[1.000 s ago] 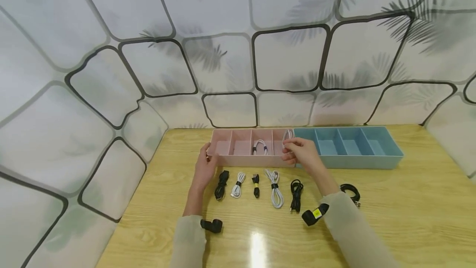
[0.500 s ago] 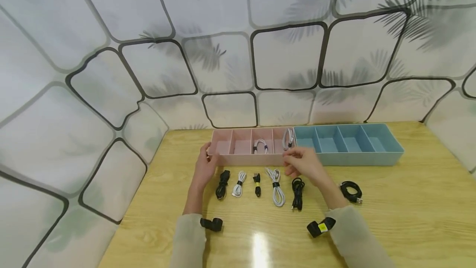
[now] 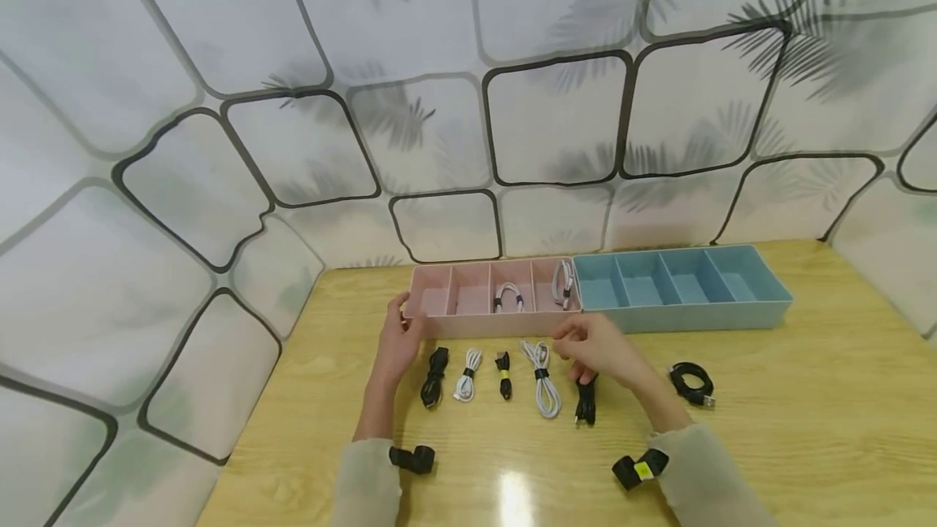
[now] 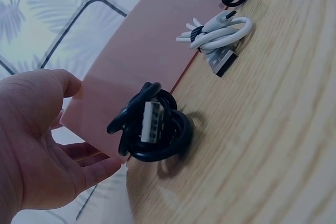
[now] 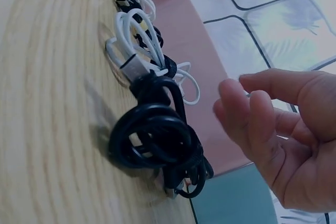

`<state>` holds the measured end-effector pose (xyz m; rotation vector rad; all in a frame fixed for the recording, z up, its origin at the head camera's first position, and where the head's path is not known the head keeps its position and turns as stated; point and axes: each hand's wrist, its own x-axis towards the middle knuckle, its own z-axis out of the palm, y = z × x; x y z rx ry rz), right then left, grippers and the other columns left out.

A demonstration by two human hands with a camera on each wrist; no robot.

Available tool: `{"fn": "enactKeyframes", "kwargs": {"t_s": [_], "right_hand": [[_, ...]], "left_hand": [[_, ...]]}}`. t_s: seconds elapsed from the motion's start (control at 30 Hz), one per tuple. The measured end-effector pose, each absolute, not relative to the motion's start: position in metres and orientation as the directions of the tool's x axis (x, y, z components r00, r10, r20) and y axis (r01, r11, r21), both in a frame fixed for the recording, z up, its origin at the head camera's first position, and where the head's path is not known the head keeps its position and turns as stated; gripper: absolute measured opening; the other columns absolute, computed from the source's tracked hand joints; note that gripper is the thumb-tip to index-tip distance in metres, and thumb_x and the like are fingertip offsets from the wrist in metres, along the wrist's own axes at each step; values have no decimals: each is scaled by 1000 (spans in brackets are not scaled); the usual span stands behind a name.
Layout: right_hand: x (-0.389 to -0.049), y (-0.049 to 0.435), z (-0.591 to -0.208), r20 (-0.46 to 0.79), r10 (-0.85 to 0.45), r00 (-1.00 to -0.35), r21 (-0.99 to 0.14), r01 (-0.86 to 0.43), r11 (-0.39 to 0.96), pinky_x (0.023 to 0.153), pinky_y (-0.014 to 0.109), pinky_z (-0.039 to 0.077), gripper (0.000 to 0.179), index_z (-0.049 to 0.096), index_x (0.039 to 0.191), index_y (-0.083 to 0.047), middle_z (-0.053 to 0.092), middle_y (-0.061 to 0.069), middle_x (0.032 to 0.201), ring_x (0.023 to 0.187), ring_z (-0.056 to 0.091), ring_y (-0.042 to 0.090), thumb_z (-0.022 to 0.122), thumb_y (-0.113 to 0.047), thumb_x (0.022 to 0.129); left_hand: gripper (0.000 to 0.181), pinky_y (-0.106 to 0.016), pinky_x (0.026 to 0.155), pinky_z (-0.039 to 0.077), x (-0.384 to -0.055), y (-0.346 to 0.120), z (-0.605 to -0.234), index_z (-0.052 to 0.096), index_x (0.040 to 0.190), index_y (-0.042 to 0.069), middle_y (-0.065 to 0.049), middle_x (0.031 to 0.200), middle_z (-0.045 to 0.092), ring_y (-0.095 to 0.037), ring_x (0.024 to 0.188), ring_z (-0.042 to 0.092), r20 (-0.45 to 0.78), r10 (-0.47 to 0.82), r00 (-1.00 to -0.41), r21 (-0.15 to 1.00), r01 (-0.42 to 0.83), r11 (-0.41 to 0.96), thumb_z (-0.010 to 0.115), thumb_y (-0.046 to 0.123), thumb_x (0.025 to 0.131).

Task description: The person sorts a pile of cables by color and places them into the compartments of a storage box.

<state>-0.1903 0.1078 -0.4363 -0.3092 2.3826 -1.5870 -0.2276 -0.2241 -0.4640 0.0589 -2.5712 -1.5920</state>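
We are bracing the four-compartment pink tray (image 3: 479, 327) with the left hand (image 3: 398, 341), its thumb and fingers clasping the near left corner, probably so that the tray is not sliding. A blue tray (image 3: 703, 318) is standing end to end with it, perhaps so that both are making one long run.

The right hand (image 3: 600, 348) is hovering in front of the pink tray's right end, its fingers loosely bent, thumb and forefinger apart, holding nothing. Under it a bundled black cable (image 3: 586, 409) is lying on the wooden table (image 3: 791, 446), partly hidden in the head view; from the right wrist we are seeing a gap between hand and cable.

Inside the pink tray, an arched white cable (image 3: 508, 286) is sitting in the third compartment from the left and a looped white cable (image 3: 567, 293) in the fourth, each apart, likely against tangling.

Before the tray, a thick black cable (image 3: 434, 376), a small white cable (image 3: 468, 375), a short yellow-tied black cable (image 3: 504, 375) and a large white cable (image 3: 542, 375) are lying in a row, spaced, we are judging, for easy pinching. A coiled black USB cable (image 3: 694, 396) is resting farther right.
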Motion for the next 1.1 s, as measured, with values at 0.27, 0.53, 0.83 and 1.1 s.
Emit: {"fn": "enactKeyframes", "kwargs": {"t_s": [0.27,0.53,0.83,1.1], "right_hand": [[-178,99,-437,-144,-330,-933,-840,-61,539,42,38,52,25,63,109,4,64,15,63,41,57,17,67,-13,91],[-177,94,-438,-175,-331,-927,-833,-40,553,41,36,51,27,61,113,5,63,14,64,41,58,19,67,-9,91],[-173,94,-436,-197,-356,-914,-827,-40,561,40,35,48,30,61,113,3,62,13,60,39,54,17,70,-12,89],[-173,92,-439,-212,-364,-907,-800,-54,598,36,31,42,29,62,112,1,59,13,55,36,50,14,71,-13,88]], "left_hand": [[54,-50,94,47,-221,-223,-466,32,151,6,-28,135,52,-37,116,56,67,-100,-993,884,13,467,49,18,102],[55,-47,91,46,-223,-222,-463,31,153,9,-24,133,53,-33,111,55,63,-118,-991,883,0,469,49,22,103],[53,-47,89,47,-225,-221,-462,32,151,4,-27,134,52,-34,110,57,80,-112,-990,883,18,469,49,18,102],[55,-49,93,46,-226,-222,-463,31,152,6,-26,139,49,-35,115,55,76,-114,-991,881,12,474,49,21,103]]}}
